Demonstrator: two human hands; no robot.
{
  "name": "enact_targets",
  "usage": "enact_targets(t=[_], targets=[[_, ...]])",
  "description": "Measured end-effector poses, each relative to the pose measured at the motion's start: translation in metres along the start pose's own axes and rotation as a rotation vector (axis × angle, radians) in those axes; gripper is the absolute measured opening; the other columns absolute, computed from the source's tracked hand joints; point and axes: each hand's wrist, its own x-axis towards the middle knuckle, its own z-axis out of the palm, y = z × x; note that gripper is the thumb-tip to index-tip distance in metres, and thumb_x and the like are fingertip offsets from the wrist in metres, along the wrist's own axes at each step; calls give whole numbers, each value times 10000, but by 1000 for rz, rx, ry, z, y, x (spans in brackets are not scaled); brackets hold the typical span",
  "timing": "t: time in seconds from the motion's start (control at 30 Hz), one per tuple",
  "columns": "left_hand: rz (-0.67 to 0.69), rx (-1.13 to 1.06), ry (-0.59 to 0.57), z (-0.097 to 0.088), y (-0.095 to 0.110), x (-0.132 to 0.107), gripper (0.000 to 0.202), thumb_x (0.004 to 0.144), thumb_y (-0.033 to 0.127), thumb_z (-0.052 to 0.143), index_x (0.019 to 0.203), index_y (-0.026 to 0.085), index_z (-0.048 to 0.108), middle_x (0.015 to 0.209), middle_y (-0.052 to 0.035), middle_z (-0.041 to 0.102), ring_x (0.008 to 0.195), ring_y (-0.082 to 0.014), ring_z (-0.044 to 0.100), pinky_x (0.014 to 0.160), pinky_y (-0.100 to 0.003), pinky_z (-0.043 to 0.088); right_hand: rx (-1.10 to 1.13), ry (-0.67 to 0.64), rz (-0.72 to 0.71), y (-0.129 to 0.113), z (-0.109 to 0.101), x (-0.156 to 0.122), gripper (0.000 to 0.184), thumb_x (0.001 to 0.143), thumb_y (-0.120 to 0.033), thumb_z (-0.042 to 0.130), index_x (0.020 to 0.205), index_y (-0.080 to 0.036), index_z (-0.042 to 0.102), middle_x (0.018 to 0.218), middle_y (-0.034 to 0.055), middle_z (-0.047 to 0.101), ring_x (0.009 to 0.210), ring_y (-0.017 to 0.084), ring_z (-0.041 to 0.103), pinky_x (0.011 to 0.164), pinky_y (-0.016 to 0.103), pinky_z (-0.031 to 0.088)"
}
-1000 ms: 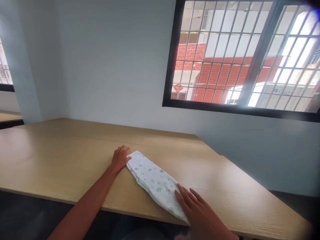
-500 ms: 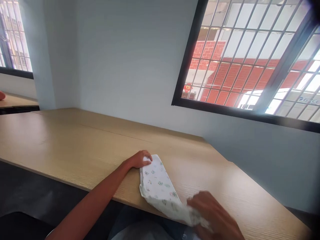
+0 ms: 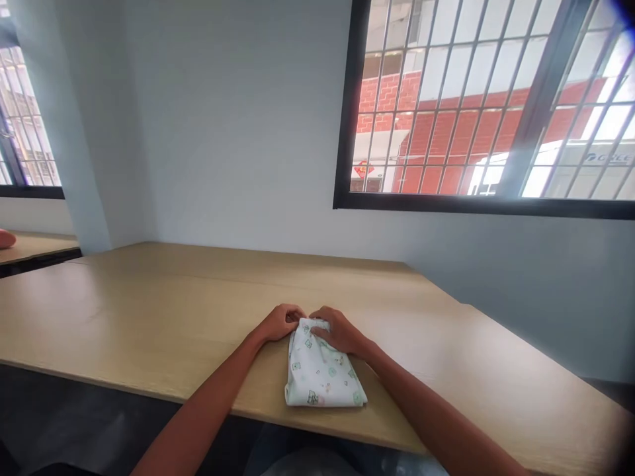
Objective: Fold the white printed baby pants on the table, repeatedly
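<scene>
A white cloth [image 3: 322,373] with small printed figures lies folded into a short rectangle near the front edge of a light wooden table [image 3: 149,311]. My left hand [image 3: 282,322] rests at the cloth's far left corner, fingers curled on its edge. My right hand [image 3: 338,330] lies on the far end of the cloth, fingers pressing the top layer down. Both hands meet at the far edge of the fold.
A grey wall stands behind the table. A barred window [image 3: 476,106] is at the upper right and another [image 3: 24,145] at the far left. A second table [image 3: 30,244] with a pink object [image 3: 6,238] sits at the left.
My right hand lifted the near end of the long cloth and brought it over to the far end, halving its length. My left hand stayed at the far corner.
</scene>
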Motion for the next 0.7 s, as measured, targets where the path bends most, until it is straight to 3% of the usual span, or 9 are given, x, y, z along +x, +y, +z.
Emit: enact_targets(t=[0.27,0.43,0.5,0.6,0.7], targets=[[-99,154,81,-2,9,-1,309,901,335,450,1054,160,655,932,-51,686,837,-187,623,756,-299,493,8,88,65,3,13,1,234,877,-242,628,1103,-185,643,1096,91,587,1004,225,598,905,348,469],[95,432,102,14,52,-11,237,816,247,569,1039,202,636,1090,-70,634,1027,-233,569,900,-345,468,-60,163,130,1,7,0,300,816,-237,696,1100,-164,629,1146,115,547,1070,254,561,881,358,488],[147,559,65,29,78,-23,197,825,204,539,993,213,642,1042,-74,641,997,-243,573,915,-372,456,-74,236,136,-8,-2,-6,286,797,-185,689,1077,-166,632,1142,121,550,1107,270,540,898,377,487],[103,649,10,53,103,-48,231,905,231,440,1016,228,642,1033,-81,655,963,-247,593,891,-386,468,-24,316,115,-35,-13,-26,208,872,-152,554,1060,-193,636,1135,109,580,1100,243,556,940,386,478],[83,636,-126,70,103,-66,363,943,327,432,1276,242,549,1330,-89,561,1222,-265,504,1059,-403,380,10,130,40,-69,-11,-57,348,936,-236,478,1272,-200,564,1348,111,531,1260,246,473,1057,403,405]])
